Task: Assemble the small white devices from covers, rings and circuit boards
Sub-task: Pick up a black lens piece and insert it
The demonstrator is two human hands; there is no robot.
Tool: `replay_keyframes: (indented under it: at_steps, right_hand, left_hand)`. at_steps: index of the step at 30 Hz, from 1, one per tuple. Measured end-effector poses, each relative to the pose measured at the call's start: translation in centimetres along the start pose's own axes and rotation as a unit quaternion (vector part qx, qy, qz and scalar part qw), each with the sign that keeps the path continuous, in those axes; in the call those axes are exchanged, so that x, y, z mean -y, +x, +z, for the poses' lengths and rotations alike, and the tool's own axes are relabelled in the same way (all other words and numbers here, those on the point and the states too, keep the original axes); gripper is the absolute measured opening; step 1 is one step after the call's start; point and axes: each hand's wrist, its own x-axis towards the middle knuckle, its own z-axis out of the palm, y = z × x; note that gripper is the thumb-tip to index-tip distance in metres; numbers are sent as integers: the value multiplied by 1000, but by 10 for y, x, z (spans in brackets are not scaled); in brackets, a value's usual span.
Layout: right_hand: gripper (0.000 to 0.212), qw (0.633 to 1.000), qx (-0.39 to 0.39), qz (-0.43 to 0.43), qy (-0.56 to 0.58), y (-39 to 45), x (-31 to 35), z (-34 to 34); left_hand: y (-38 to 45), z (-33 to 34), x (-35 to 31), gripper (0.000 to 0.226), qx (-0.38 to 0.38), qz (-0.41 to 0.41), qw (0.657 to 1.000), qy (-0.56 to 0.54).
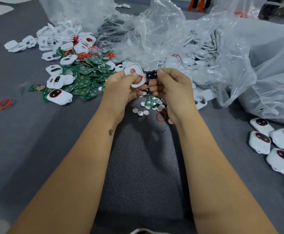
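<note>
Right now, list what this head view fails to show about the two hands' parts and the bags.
- Black part: the right hand covers most of it; its shape is unclear.
- White cover: the left hand hides its lower edge.
- Contents of the plastic bags: blurred by crinkled film.
- Finished devices: some cut off by the right edge.

Single head-worn wide-angle view, looking forward and steeply down along both forearms onto the grey table (28, 132). Close range: the hands sit mid-frame above the table. Plastic bags (239, 56) occupy its far side.
</note>
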Motion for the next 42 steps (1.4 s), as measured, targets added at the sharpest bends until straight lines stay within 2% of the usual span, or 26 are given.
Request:
replay_keyframes:
  at_steps: [4, 8, 12, 15, 18, 20, 24, 28, 34, 40, 42]
  right_hand:
    - [13, 999, 14, -5, 46, -1, 3, -1]
    - [9, 999, 7, -25, 33, -1, 2, 2]
    - [10, 996, -21, -72, -49, -2, -1, 4]
    - [15, 978, -32, -133, -158, -4, -8, 9]
    - [6, 952, -34, -192, -237, -6, -14, 12]
    - [9, 934, -39, -219, -280, -6, -17, 12]
    - [11, 917, -58, -253, -303, -5, -19, 11]
    - [9, 881, -74, -317, -344, -3, -20, 10]
    - [20, 840, -65, -338, -419, -3, -20, 7]
    - [22, 827, -47, -344, -443, -1, -22, 7]
    - [20, 831, -47, -338, -438, -2, -22, 7]
  left_hand:
    - [0, 1, -1, 25, 19, -3, 999, -42]
    - [1, 3, 0, 21, 28, -24, 994, -106]
    - [3, 4, 1, 12, 27, -39, 990, -132]
    - [2, 6, 2, 20, 37, -24, 991, -125]
    - [1, 7, 3, 23, 59, -13, 990, -125]
    - [0, 6, 3, 22, 78, -15, 987, -136]
    - [-1, 6, 3, 21, 89, -23, 986, -138]
    - [-1, 7, 1, 17, 84, -40, 981, -169]
    - [-1, 2, -2, 16, 85, -49, 972, -214]
    - [0, 1, -1, 17, 84, -46, 978, -187]
    - [1, 1, -1, 27, 92, -46, 978, -179]
